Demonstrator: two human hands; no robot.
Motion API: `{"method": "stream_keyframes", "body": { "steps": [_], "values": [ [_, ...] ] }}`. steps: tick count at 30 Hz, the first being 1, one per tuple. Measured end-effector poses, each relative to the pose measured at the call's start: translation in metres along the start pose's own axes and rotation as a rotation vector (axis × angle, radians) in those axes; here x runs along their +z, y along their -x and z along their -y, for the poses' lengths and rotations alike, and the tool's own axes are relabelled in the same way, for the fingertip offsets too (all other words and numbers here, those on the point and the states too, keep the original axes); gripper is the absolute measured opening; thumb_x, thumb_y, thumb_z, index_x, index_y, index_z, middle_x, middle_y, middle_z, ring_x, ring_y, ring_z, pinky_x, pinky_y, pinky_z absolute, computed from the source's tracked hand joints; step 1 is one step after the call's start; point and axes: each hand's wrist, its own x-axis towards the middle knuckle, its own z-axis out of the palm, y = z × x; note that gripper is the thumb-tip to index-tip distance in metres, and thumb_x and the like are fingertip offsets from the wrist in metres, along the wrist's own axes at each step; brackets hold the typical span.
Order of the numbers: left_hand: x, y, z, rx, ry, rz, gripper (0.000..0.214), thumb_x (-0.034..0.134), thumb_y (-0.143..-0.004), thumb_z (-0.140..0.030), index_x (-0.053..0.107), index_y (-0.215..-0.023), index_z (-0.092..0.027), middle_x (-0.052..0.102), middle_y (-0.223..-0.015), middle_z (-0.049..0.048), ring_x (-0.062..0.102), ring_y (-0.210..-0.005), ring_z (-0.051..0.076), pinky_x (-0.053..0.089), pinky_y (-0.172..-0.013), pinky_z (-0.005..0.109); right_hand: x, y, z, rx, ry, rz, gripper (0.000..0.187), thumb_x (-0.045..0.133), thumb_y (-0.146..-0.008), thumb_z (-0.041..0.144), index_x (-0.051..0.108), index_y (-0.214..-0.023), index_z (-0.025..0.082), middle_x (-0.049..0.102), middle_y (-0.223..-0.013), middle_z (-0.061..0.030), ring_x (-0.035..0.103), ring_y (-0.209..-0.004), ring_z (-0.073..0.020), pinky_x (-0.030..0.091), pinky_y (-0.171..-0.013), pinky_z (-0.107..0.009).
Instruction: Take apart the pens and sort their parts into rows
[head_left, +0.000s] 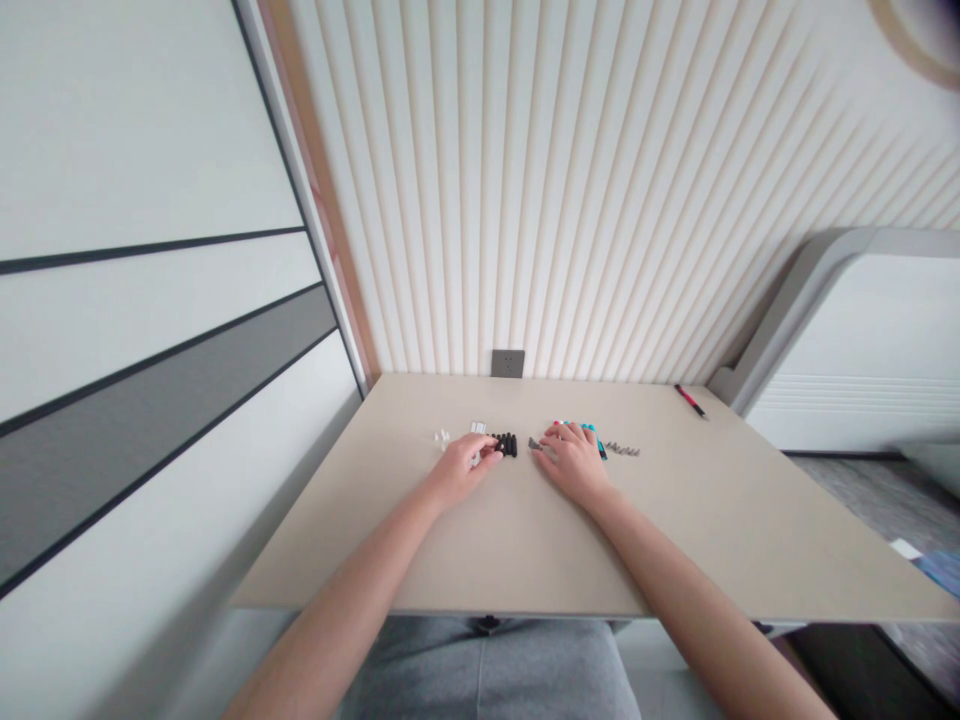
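Note:
My left hand [459, 464] is at the left end of a short row of small black rod-like pieces [510, 445]. Its thumb and index finger are curled around a small black piece [500, 444] there; the view is too small to show its kind. My right hand [576, 458] lies palm down with fingers spread over small grey pieces [534, 444], partly covering them. Turquoise pieces [592, 430] with a dark edge, and a bit of red, peek out beyond its fingers. Several small white pieces [442, 437] lie left of my left hand, and a white rectangular piece [478, 427] lies behind it.
A line of small grey pieces [622, 450] lies right of my right hand. A red and black pen [691, 402] rests at the beige table's [517, 540] far right corner. Behind stands a ribbed wall with a dark socket [508, 363]; a white cabinet [150, 400] borders the left.

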Motion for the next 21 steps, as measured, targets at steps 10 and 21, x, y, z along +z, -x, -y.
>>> {"method": "stream_keyframes", "body": {
  "steps": [10, 21],
  "values": [
    [0.0, 0.0, 0.004, 0.032, -0.003, 0.0, 0.018, 0.06, -0.088, -0.032, 0.066, -0.099, -0.019, 0.069, -0.094, 0.0048, 0.063, -0.081, 0.016, 0.05, -0.077, 0.028, 0.004, 0.002, -0.007, 0.057, -0.034, 0.035, 0.017, 0.061, -0.089, 0.04, 0.072, -0.087, 0.027, 0.068, -0.102, -0.005, 0.054, -0.105, -0.026, 0.034, -0.092, -0.045],
    [0.0, 0.002, 0.002, 0.088, -0.01, 0.077, 0.017, 0.058, -0.09, -0.032, 0.066, -0.098, -0.019, 0.067, -0.092, 0.0046, 0.062, -0.082, 0.017, 0.049, -0.078, 0.028, 0.008, -0.005, -0.011, 0.137, -0.483, -0.035, 0.019, 0.056, -0.089, 0.031, 0.071, -0.097, 0.023, 0.072, -0.088, -0.0048, 0.064, -0.084, -0.0202, 0.044, -0.084, -0.037]
  ]
}}
